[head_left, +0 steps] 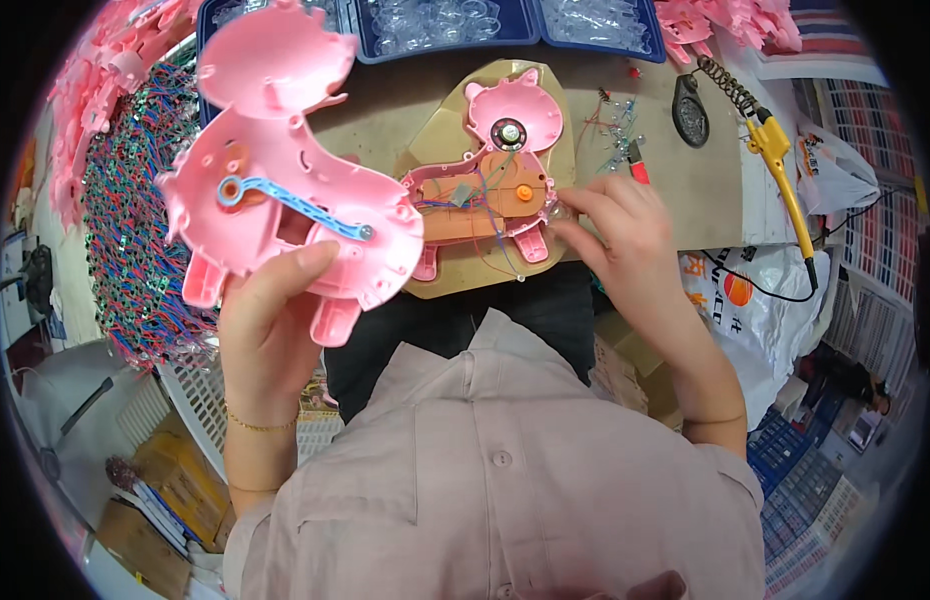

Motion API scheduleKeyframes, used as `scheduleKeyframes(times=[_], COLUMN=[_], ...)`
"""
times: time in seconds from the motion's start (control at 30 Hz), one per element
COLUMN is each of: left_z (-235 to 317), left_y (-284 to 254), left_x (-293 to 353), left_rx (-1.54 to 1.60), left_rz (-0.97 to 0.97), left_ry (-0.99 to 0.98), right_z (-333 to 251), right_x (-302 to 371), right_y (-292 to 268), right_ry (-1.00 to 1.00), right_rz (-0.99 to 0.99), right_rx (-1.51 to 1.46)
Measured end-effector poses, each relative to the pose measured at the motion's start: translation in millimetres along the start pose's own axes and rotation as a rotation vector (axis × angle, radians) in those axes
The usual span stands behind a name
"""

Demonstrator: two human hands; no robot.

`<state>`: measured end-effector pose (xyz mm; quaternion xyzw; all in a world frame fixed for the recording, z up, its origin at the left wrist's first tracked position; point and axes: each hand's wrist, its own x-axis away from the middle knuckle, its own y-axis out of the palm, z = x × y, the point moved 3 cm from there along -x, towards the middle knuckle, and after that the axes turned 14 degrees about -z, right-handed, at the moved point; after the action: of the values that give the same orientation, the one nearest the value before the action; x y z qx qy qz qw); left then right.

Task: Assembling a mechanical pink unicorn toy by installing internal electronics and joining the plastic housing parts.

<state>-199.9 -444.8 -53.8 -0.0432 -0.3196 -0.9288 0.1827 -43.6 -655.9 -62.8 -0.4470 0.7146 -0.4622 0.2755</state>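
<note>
Raised at the left, a pink plastic toy shell half, shaped like an animal, shows its hollow inside. A blue lever arm lies across it. My left hand grips its lower edge, thumb on the inner face. The matching shell half lies open side up on the worktable, with an orange gear housing, a round black speaker and thin coloured wires inside. At this half's right end, my right hand pinches a small clear plastic piece against the rim.
Blue trays of clear parts line the back. A heap of coloured wires and piled pink shells fill the left. A yellow soldering iron stands at the right, near a black oval object and a red-handled tool.
</note>
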Motion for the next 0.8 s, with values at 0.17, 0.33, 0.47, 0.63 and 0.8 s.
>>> scheduleKeyframes(times=[0.17,0.33,0.47,0.63,0.8], left_z=[-1,8,13,-4,-22], left_y=[-13,-8,-10,-11,-13], left_x=[6,5,-6,-7,-14], left_rx=[-0.015,-0.129,-0.156,-0.248,-0.192], left_rz=[0.061,0.084,0.006,0.044,0.050], left_ry=[-0.060,-0.019,-0.061,-0.100,-0.134], right_z=[-1,-23,-34,-43,-30], right_x=[-7,-1,-12,-30,-45], right_y=[-1,-14,12,6,12], right_ry=[0.000,-0.357,-0.802,-0.674,-0.326], right_rz=[-0.142,-0.051,-0.181,-0.329,-0.272], right_rx=[0.034,0.131,0.428,0.128,-0.347])
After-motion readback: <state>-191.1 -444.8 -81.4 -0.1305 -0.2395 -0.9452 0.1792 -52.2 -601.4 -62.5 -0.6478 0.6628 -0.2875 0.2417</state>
